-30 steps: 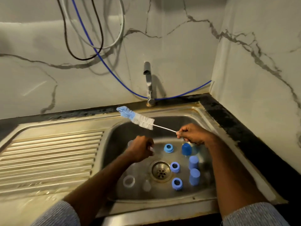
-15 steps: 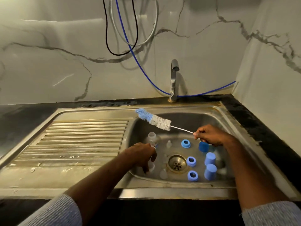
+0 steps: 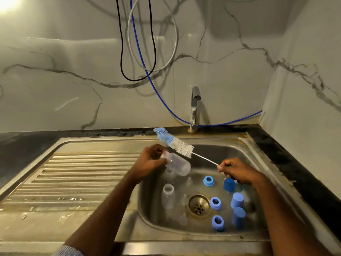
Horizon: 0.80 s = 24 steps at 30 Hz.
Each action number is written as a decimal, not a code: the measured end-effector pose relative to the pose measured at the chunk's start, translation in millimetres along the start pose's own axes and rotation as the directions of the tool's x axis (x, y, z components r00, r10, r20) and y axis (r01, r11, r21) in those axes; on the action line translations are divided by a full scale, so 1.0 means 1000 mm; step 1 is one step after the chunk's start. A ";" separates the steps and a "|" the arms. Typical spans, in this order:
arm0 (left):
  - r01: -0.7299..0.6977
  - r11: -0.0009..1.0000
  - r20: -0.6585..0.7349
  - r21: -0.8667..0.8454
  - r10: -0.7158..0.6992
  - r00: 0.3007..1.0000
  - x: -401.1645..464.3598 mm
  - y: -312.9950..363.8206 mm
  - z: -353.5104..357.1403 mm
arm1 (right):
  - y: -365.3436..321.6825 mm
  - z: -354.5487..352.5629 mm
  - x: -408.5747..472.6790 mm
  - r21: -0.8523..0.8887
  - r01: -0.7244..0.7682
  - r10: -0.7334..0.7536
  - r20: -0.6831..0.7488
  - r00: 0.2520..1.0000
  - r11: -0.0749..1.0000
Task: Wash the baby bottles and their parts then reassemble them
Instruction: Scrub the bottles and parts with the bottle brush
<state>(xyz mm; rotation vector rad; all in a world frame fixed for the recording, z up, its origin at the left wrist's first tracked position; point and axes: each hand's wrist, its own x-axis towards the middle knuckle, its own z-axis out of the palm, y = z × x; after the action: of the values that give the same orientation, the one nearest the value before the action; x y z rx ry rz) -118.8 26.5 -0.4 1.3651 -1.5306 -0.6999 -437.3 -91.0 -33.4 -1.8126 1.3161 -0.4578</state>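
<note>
My left hand (image 3: 149,162) holds a clear baby bottle (image 3: 178,165) tilted on its side above the sink's left edge. My right hand (image 3: 238,170) grips the thin wire handle of a bottle brush (image 3: 175,143), whose white and blue bristles point up and left, just above the bottle. In the sink basin (image 3: 221,157) another clear bottle (image 3: 168,196) stands upright. Three blue collar rings (image 3: 215,203) lie around the drain (image 3: 199,205). Three blue caps (image 3: 237,200) stand on the right. Clear teats (image 3: 183,218) lie near the drain, hard to make out.
A ribbed steel draining board (image 3: 77,178) stretches to the left of the basin. A tap (image 3: 194,108) rises behind the basin, shut off. Blue, black and grey hoses (image 3: 140,58) hang on the marble wall. A black counter edge (image 3: 287,159) runs along the right.
My left hand has lifted a clear bottle out of the basin and tilted it under the brush. The right hand has kept the brush raised. The camera has shifted left and closer.
</note>
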 end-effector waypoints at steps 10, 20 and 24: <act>-0.070 0.994 -0.516 -0.085 0.016 0.856 0.026 -0.031 -0.006 | 0.014 0.000 0.023 0.084 0.110 -0.107 -0.046 0.993 0.990; 0.296 0.830 -0.551 0.473 0.016 0.834 0.026 -0.063 -0.042 | 0.020 0.000 0.029 0.067 0.206 -0.196 -0.136 0.971 0.976; 0.308 0.805 -0.559 0.507 0.036 0.828 0.026 -0.065 -0.040 | 0.017 0.000 0.023 0.084 0.220 -0.206 -0.156 0.966 0.972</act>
<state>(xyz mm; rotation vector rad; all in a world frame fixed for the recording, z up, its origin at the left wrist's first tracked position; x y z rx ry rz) -53.0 -6.2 -34.5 1.9488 -1.2033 0.1333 -439.1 -113.9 -50.8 -1.8722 1.1751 -0.7734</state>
